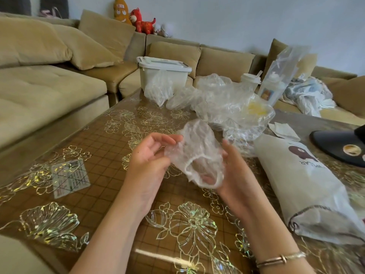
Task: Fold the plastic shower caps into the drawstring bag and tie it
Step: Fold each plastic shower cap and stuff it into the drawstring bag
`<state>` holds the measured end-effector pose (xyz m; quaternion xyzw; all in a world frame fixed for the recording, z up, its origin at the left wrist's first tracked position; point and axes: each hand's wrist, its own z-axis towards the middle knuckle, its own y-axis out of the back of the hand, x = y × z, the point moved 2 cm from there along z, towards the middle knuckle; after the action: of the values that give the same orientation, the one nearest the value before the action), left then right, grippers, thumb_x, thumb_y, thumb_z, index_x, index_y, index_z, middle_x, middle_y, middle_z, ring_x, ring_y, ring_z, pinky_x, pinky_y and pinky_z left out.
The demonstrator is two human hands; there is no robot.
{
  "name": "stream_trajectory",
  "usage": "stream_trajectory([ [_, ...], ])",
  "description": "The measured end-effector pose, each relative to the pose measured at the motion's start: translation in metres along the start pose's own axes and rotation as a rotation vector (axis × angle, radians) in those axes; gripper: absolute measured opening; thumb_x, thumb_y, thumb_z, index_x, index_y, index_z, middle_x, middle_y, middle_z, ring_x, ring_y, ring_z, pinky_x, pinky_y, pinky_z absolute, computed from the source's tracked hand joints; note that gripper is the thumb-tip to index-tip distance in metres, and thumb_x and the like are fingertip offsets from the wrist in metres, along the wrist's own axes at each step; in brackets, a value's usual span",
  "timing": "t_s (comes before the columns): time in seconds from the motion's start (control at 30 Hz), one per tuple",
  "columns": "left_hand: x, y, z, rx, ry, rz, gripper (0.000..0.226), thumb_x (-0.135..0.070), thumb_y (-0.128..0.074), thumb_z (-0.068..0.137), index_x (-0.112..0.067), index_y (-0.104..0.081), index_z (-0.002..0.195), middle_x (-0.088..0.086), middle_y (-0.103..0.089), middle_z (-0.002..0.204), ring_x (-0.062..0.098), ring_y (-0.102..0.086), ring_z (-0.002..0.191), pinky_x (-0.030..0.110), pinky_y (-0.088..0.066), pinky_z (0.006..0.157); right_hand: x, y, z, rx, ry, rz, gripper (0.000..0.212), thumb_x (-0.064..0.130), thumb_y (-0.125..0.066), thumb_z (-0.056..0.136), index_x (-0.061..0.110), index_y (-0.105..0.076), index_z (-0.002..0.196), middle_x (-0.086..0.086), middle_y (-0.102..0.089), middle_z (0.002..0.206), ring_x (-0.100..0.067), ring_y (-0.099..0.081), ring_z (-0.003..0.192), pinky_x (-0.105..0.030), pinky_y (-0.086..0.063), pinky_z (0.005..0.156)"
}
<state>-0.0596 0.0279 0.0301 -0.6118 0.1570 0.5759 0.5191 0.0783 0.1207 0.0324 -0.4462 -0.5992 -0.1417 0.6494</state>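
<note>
Seen from the head camera, a person's two bare hands hold one clear plastic shower cap (194,153) in the air above a floral-patterned surface (110,147). The left hand (147,155) pinches the cap's crumpled edge between thumb and curled fingertips. The right hand (230,167) cups the other side, its fingers tucked under the elastic opening and showing through the film, so both grips are closed on the cap.

The cap is still puffed and round, which we read as the start of a fold. To do it well, we would flatten the dome first, pressing the air out toward the elastic rim. Then we would bring the two sides together in halves so the film lies in layers rather than a wad. Thin plastic like this likely springs back, so each fold wants holding down until the next is made.

The drawstring bag (304,186) lies on its side just to the right of the hands, its corded mouth (308,218) toward the person and partly gaping. A loose pile of further clear caps (227,99) sits behind the hands, near a white lidded bin (164,71) at the far edge. A small folded packet should slide through that mouth without snagging the cord.
</note>
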Motion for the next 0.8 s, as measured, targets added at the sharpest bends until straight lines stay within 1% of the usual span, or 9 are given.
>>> stream_trajectory([
  [0.1,0.001,0.001,-0.001,0.001,0.024,0.009,0.032,0.018,-0.041,0.08,-0.01,-0.054,0.089,0.008,-0.071,0.104,0.022,-0.069,0.104,0.03,-0.056,0.07,-0.001,0.001,0.0,-0.052,0.012,-0.163,0.031,0.027,-0.064,0.088,0.002,-0.063,0.106,-0.014,-0.071,0.105,-0.03,-0.07,0.089,-0.038,-0.058,0.078],
  [0.2,-0.002,0.007,0.0,-0.143,0.006,0.24,0.011,-0.03,-0.058,0.09,-0.023,-0.061,0.099,-0.001,-0.067,0.112,0.015,-0.067,0.087,0.028,-0.055,0.064,0.004,0.001,-0.001,-0.137,0.1,-0.323,0.009,0.015,-0.069,0.088,0.008,-0.064,0.089,-0.009,-0.07,0.085,-0.023,-0.067,0.072,-0.037,-0.058,0.072],
  [0.27,-0.003,0.008,0.001,-0.152,0.069,0.343,0.041,-0.06,-0.052,0.087,-0.029,-0.058,0.113,-0.006,-0.063,0.115,0.013,-0.066,0.087,0.028,-0.058,0.07,0.008,0.0,0.0,-0.132,0.128,-0.393,0.009,0.011,-0.071,0.086,0.007,-0.063,0.085,-0.006,-0.072,0.077,-0.02,-0.069,0.068,-0.033,-0.059,0.065],
  [0.33,-0.004,0.007,0.001,-0.064,0.176,0.428,0.06,-0.072,-0.052,0.073,-0.031,-0.057,0.117,-0.01,-0.065,0.114,0.01,-0.068,0.094,0.031,-0.058,0.082,0.01,-0.004,-0.001,-0.069,0.15,-0.44,0.01,0.009,-0.072,0.083,0.005,-0.062,0.084,-0.005,-0.072,0.074,-0.017,-0.07,0.065,-0.025,-0.056,0.058],
  [0.47,0.002,0.004,-0.004,0.109,0.286,0.588,0.035,-0.047,-0.077,0.078,-0.027,-0.069,0.105,-0.011,-0.075,0.101,0.008,-0.07,0.096,0.032,-0.054,0.086,0.006,-0.01,-0.003,-0.003,0.162,-0.547,0.016,0.021,-0.071,0.085,0.005,-0.067,0.088,-0.008,-0.073,0.079,-0.019,-0.071,0.068,-0.026,-0.057,0.062],
  [0.53,0.004,0.005,-0.003,0.027,0.237,0.542,0.015,-0.03,-0.072,0.086,-0.022,-0.071,0.098,-0.007,-0.076,0.092,0.012,-0.072,0.09,0.032,-0.055,0.08,0.004,-0.008,-0.003,-0.038,0.094,-0.622,0.031,0.038,-0.064,0.09,0.008,-0.069,0.094,-0.011,-0.074,0.088,-0.027,-0.073,0.076,-0.034,-0.06,0.072],
  [0.63,0.0,0.012,0.0,-0.181,0.106,0.468,0.007,-0.026,-0.067,0.092,-0.022,-0.07,0.095,-0.005,-0.075,0.089,0.014,-0.072,0.087,0.031,-0.055,0.075,0.002,0.002,-0.005,0.006,-0.1,-0.621,0.051,0.052,-0.052,0.094,0.006,-0.071,0.104,-0.016,-0.074,0.102,-0.033,-0.072,0.089,-0.037,-0.057,0.087],
  [0.77,-0.003,0.017,0.0,-0.329,0.018,0.446,0.017,-0.029,-0.054,0.1,-0.019,-0.068,0.105,0.009,-0.073,0.098,0.034,-0.07,0.089,0.054,-0.059,0.078,0.003,0.003,-0.006,0.093,-0.092,-0.333,0.04,0.029,-0.059,0.09,-0.003,-0.065,0.115,-0.019,-0.07,0.114,-0.032,-0.067,0.104,-0.041,-0.052,0.098],
  [0.8,-0.003,0.016,0.0,-0.343,-0.001,0.475,0.019,-0.029,-0.051,0.101,-0.019,-0.067,0.107,0.01,-0.072,0.099,0.034,-0.069,0.089,0.055,-0.058,0.077,0.004,0.003,-0.005,0.072,-0.064,-0.236,0.039,0.023,-0.059,0.088,-0.005,-0.062,0.113,-0.019,-0.07,0.11,-0.03,-0.068,0.098,-0.041,-0.055,0.094],
])
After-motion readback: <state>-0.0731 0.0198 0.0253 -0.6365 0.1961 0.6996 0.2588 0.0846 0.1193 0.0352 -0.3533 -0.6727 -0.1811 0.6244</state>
